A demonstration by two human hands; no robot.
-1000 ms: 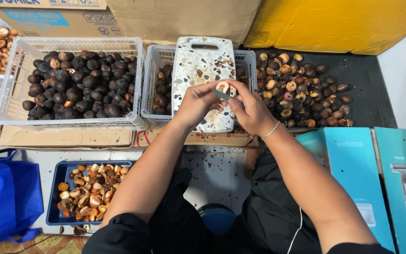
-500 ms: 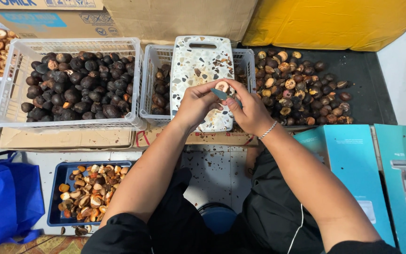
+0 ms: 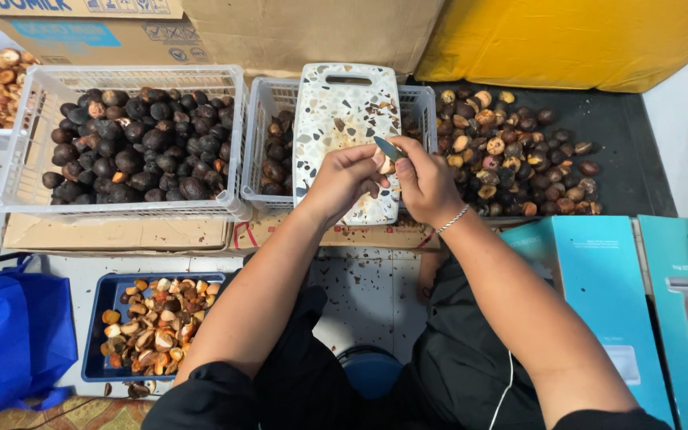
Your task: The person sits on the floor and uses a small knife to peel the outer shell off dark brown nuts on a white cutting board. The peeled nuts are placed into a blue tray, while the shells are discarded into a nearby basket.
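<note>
Together both hands, left (image 3: 342, 180) and right (image 3: 426, 180), grip what looks like a small nut (image 3: 387, 166), the right also clasping a knife (image 3: 389, 148).

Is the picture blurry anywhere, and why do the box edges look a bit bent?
In the head view, most is sharp: the dark nuts in the white basket and the speckled cutting board look crisp. The left hand and right hand are only slightly soft. Light is even, shadows faint, no strong glare. The wide lens curves the teal boxes near the edge.
</note>
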